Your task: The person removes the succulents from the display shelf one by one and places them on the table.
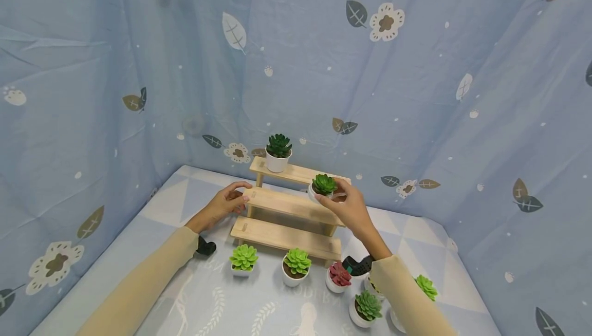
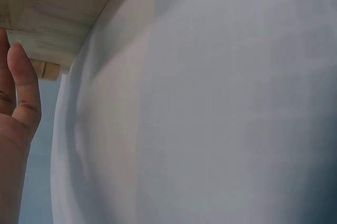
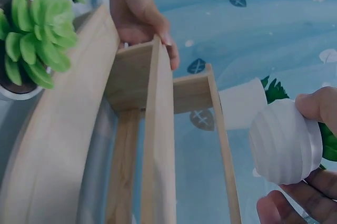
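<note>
My right hand (image 1: 350, 205) holds a small potted succulent (image 1: 324, 184), dark green in a white pot, above the middle step at its right side. In the right wrist view its ribbed white pot (image 3: 286, 142) sits between thumb and fingers. My left hand (image 1: 226, 201) grips the left end of the three-step wooden plant stand (image 1: 287, 204) at the middle step. Seen from the right wrist, the left hand (image 3: 138, 16) has its fingers around that step's end. A darker succulent in a white pot (image 1: 278, 156) stands on the left of the top step.
In front of the stand are a light-green succulent in a square pot (image 1: 242, 260), another in a round pot (image 1: 296, 266) and a red one (image 1: 338, 277). Several more, including a green succulent (image 1: 367, 308), stand around the right forearm. A patterned blue curtain (image 1: 300, 69) hangs behind.
</note>
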The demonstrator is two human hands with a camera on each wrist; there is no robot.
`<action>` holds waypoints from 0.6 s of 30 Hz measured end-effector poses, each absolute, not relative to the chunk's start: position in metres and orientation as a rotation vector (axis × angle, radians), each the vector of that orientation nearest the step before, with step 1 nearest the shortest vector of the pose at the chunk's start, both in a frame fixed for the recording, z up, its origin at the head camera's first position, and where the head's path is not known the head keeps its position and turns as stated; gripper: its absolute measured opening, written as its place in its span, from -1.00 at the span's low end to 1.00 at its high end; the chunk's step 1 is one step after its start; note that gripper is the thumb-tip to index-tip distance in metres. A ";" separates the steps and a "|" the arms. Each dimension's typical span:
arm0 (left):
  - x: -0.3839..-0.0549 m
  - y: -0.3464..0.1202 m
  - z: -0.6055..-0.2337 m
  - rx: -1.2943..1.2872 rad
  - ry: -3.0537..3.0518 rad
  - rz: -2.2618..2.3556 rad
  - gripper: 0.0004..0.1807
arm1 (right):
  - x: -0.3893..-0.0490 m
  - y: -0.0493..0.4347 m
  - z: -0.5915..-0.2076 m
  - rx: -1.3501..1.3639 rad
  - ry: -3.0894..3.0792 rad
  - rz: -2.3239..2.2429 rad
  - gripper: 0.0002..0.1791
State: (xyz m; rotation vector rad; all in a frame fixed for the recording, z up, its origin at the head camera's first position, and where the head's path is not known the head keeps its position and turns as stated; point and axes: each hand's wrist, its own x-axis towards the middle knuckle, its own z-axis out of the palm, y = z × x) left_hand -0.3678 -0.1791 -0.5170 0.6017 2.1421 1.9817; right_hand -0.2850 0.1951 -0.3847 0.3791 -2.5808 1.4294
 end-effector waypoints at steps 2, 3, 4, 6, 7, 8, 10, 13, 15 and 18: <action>-0.368 -0.179 -0.517 0.605 2.145 1.980 -0.40 | -0.282 0.197 -0.387 0.387 -2.583 1.428 -0.31; -0.369 -0.179 -0.517 0.611 2.145 1.979 -0.40 | -0.280 0.198 -0.388 0.392 -2.583 1.432 -0.32; -0.369 -0.180 -0.518 0.609 2.146 1.981 -0.39 | -0.278 0.198 -0.389 0.394 -2.586 1.434 -0.33; -0.369 -0.180 -0.518 0.603 2.140 1.986 -0.40 | -0.274 0.200 -0.390 0.392 -2.595 1.438 -0.33; -0.369 -0.180 -0.518 0.603 2.137 1.989 -0.41 | -0.272 0.200 -0.390 0.390 -2.596 1.443 -0.32; -0.369 -0.180 -0.518 0.598 2.135 1.992 -0.42 | -0.270 0.201 -0.391 0.387 -2.598 1.447 -0.32; -0.369 -0.179 -0.518 0.595 2.130 1.996 -0.43 | -0.267 0.202 -0.392 0.376 -2.599 1.463 -0.32; -0.368 -0.179 -0.517 0.592 2.129 1.995 -0.44 | -0.262 0.205 -0.396 0.364 -2.596 1.488 -0.32; -0.368 -0.179 -0.517 0.583 2.128 1.995 -0.45 | -0.259 0.207 -0.398 0.361 -2.598 1.497 -0.33; -0.369 -0.179 -0.517 0.581 2.125 1.997 -0.45 | -0.254 0.210 -0.401 0.363 -2.599 1.507 -0.33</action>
